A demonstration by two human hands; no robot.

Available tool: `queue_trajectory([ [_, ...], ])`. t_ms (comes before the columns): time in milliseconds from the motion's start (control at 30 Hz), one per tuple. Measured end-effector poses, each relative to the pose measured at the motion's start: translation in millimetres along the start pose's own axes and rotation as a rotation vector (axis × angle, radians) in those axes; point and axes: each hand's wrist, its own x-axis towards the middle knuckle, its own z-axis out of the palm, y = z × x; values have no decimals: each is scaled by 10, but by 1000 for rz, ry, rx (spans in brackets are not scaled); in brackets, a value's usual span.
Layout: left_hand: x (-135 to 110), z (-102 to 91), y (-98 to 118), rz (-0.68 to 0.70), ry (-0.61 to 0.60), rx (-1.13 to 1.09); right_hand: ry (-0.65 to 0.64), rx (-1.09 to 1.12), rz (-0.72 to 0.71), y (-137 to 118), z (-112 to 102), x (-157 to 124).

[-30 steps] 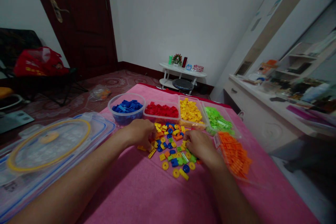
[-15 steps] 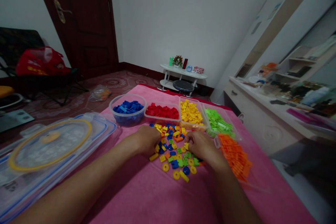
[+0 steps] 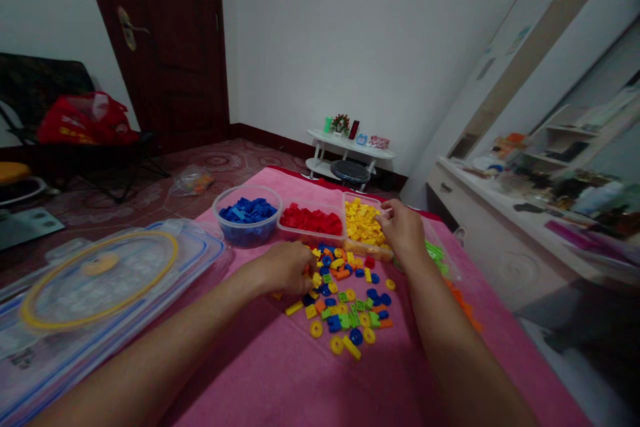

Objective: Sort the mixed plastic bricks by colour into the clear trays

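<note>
Loose plastic building blocks [image 3: 345, 307] in mixed colours lie in a pile on the pink cloth. My left hand [image 3: 290, 268] rests at the left side of this pile, its fingers curled down beside a yellow block [image 3: 317, 280]. What those fingers grip, if anything, is hidden. My right hand [image 3: 404, 230] is over the right edge of the clear container of yellow blocks [image 3: 364, 221], thumb and fingers pinched together. Anything between its fingertips blends with the yellow blocks behind. Left of it stand a container of red blocks [image 3: 311, 220] and a round tub of blue blocks [image 3: 249, 211].
Green blocks [image 3: 436, 253] and orange blocks [image 3: 463, 307] lie partly behind my right forearm. Stacked clear lids [image 3: 150, 273] cover the cloth's left side. A cluttered dresser [image 3: 500, 213] stands to the right, a low white shelf [image 3: 350, 145] beyond the table.
My right hand has moved from the pile up and forward to the yellow container. A yellow block by its fingertips is gone from the pile. My left hand has shifted slightly right and down.
</note>
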Motion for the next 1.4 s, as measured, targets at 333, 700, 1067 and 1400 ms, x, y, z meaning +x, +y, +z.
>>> queue_trajectory([
  [333,144,145,-96,-21,122,-326,-520,747,-56,-423,343,-818],
  [700,189,105,-78,-53,395,-473,-541,843,-78,-471,276,-907],
  [1067,110,5,-69,-251,348,-33,-141,330,-46,-241,150,-474],
  [1400,85,129,-13,-426,75,164,-361,-35,-91,-40,306,-855],
])
